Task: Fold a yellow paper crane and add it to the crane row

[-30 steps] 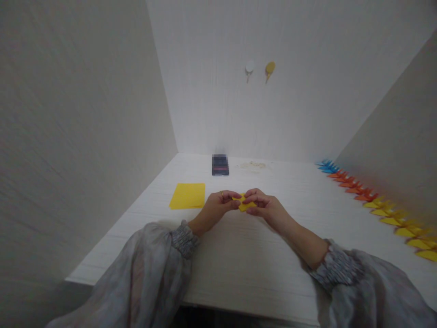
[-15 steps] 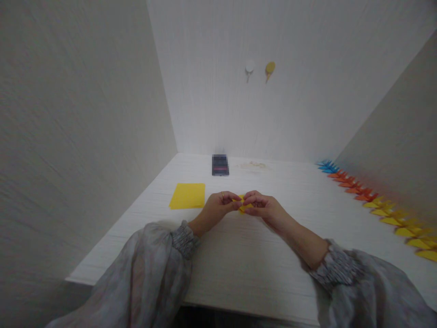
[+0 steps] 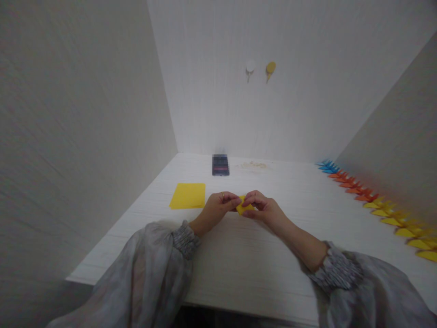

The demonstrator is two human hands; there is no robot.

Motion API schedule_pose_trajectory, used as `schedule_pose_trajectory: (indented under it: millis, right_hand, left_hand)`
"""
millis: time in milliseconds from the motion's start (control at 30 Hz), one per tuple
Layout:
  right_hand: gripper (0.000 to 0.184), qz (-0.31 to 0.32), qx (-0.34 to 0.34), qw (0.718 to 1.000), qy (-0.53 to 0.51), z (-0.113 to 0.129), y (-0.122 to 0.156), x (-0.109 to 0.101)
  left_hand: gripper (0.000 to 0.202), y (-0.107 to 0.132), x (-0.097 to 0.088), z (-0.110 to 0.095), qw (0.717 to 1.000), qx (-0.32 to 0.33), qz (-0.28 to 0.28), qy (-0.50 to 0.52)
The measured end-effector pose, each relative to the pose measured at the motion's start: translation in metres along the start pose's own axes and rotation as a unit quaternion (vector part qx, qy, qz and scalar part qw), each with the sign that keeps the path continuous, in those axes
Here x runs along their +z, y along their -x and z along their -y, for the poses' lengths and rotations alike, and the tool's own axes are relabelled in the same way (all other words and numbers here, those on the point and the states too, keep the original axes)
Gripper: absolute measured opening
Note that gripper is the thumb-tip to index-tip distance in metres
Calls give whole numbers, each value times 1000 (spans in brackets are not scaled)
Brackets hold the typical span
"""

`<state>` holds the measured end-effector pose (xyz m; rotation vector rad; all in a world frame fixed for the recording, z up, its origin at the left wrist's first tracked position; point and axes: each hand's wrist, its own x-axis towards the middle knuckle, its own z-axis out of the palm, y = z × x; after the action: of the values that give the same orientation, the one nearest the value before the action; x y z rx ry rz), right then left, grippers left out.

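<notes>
A small folded piece of yellow paper (image 3: pixel 243 207) is pinched between both hands just above the white table (image 3: pixel 259 264), near its middle. My left hand (image 3: pixel 218 207), with a ring on one finger, grips the paper's left side with closed fingers. My right hand (image 3: pixel 262 208) grips the right side, fingers curled over it. Most of the paper is hidden by my fingertips. A flat stack of yellow paper sheets (image 3: pixel 188 196) lies on the table just left of my left hand.
A small dark box (image 3: pixel 220 165) stands at the back of the table. Along the right wall runs a row of folded paper pieces, blue (image 3: pixel 327 166), then orange (image 3: pixel 351 187), then yellow (image 3: pixel 403 223). Two hooks (image 3: pixel 260 69) hang on the back wall.
My hands have drawn closer together and the yellow paper has been folded smaller, with less of it showing between my fingers than a second ago.
</notes>
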<state>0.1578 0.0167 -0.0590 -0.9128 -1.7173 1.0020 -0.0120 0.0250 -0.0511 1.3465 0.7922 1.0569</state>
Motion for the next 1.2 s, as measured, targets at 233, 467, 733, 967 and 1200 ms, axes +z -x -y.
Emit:
schedule_pose_trajectory:
  millis: [233,467,733,967,1200]
  right_hand:
    - [7,-17,39,996,-84,2,0,2]
    - [5,-30,42,994,-93,2,0,2]
    - [14,-44,-42,995,-83,9,1,1]
    - [4,-67,-65,996,6,15,2,0]
    - [22,-46,-74,996,-31,15,1,1]
  left_hand:
    - [21,0,-2,2,1000,9,20,-15]
    - [29,0,-2,4,999,1,30,-15]
    - [19,1,0,-3,998,41,-44,-13]
    - [20,3,3,-8,999,21,-11,31]
    - [21,2,3,-7,997,13,10,69]
